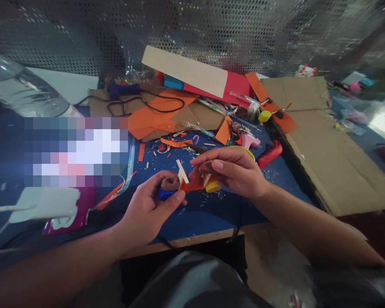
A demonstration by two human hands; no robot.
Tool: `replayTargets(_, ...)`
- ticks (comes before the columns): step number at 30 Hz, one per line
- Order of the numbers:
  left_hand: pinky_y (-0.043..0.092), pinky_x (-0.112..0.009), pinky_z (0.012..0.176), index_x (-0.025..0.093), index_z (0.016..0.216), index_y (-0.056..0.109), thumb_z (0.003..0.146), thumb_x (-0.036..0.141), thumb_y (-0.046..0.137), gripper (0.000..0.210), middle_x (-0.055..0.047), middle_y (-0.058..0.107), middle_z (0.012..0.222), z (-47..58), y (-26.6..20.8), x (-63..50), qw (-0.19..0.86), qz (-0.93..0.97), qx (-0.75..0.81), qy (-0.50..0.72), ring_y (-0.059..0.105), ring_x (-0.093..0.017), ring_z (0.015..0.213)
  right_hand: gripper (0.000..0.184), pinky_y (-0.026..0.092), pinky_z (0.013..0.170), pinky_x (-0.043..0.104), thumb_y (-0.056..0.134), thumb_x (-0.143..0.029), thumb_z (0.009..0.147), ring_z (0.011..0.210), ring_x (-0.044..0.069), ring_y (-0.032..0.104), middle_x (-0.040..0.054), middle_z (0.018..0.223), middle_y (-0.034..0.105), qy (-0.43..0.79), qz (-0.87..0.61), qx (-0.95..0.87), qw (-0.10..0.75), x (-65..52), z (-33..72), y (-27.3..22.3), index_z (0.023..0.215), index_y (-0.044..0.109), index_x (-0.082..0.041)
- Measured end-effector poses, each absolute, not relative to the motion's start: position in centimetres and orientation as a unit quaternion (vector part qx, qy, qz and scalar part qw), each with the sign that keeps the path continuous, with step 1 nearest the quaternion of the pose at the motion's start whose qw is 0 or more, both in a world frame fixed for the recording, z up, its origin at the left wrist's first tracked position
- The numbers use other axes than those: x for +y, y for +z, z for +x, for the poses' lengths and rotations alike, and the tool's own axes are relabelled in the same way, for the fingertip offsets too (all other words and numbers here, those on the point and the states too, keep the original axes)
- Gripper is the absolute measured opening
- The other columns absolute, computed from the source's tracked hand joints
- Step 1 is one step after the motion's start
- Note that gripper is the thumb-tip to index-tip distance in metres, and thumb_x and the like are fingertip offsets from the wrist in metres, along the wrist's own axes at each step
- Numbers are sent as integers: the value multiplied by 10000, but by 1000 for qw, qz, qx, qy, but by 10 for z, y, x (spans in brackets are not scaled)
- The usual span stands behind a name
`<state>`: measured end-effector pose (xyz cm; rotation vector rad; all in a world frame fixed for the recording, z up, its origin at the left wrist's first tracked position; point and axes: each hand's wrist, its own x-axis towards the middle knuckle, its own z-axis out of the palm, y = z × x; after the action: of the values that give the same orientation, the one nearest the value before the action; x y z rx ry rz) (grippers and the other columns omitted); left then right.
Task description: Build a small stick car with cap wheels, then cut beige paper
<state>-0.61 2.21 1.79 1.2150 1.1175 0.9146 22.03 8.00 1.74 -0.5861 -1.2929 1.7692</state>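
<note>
Above the front of the blue table (192,214), my two hands hold a small handmade model between them. The model (192,185) has an orange-red body, pale wooden sticks (182,172), a blue bottle cap (167,194) filled with something brown, and a yellow cap (213,185). My left hand (154,201) is closed on its left end, thumb beside the blue cap. Over its right end curves my right hand (235,169), thumb and fingers around a brown round piece that looks like part of the model. The fingers hide some of this end.
Orange paper (160,112), offcuts and a hot glue gun (123,90) with a black cord lie behind. Cardboard (346,158) covers the right side. A red-handled tool (270,154) lies near my right hand. At left are a plastic bottle (25,90) and white charger (46,205).
</note>
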Motion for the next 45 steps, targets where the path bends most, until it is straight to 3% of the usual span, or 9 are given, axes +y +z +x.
replayTargets(6,593,-229,747,186,955,636,936,294,745,155,29,631,825,-8,18,21,573,543,481,382,707,-114,740,369,655,766,288,783,-489,948,839,211,817,110,916,844,724,-236,-502,410,79,220,19,1090,847,-154)
replayTargets(12,592,-233,754,193,943,638,950,296,730,138,33,609,813,-8,19,21,557,562,482,377,695,-114,737,263,652,788,258,831,-397,924,863,187,821,86,901,841,736,-243,-486,403,80,219,20,1059,850,-173)
replayTargets(21,606,-252,761,174,991,666,945,339,741,187,1,664,873,-6,20,23,563,556,485,372,717,-133,752,279,636,696,232,835,-361,901,786,167,799,86,875,832,769,-237,-462,373,81,222,23,1079,833,-146)
replayTargets(38,602,-224,743,177,970,664,935,324,746,172,10,655,834,-7,21,23,565,553,488,371,718,-120,743,321,635,703,254,820,-373,902,801,177,788,84,879,811,760,-237,-479,370,83,222,21,1118,791,-136)
replayTargets(45,617,-248,743,177,942,646,929,294,743,153,14,634,815,-5,23,24,570,547,479,383,699,-121,729,251,636,761,239,810,-321,924,843,162,801,71,891,817,766,-220,-471,378,83,222,20,1111,803,-153)
